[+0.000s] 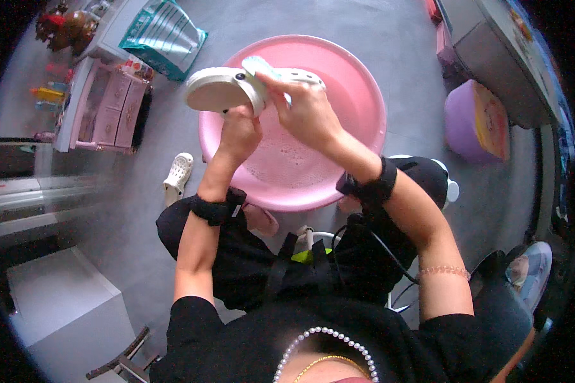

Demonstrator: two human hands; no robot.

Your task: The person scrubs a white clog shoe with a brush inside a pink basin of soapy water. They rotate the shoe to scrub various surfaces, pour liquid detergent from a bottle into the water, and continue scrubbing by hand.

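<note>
A white foam clog (211, 91) is held above a large pink plastic basin (381, 115), its heel pointing left past the rim and its perforated toe to the right. My left hand (242, 131) grips the clog near its heel strap from below. In my right hand (311, 112) is a pale blue-and-white item (258, 65), perhaps a scrubbing brush, against the clog's strap area; its lower part is hidden by my fingers. Pinkish water with foam (290, 155) lies in the basin.
A second white clog (179, 170) sits on the grey floor left of the basin. A teal-and-silver bag (165, 40) and a pink drawer unit (112, 107) stand at upper left. A purple bin (467, 122) is at right; a dark cable (393, 253) hangs by my right thigh.
</note>
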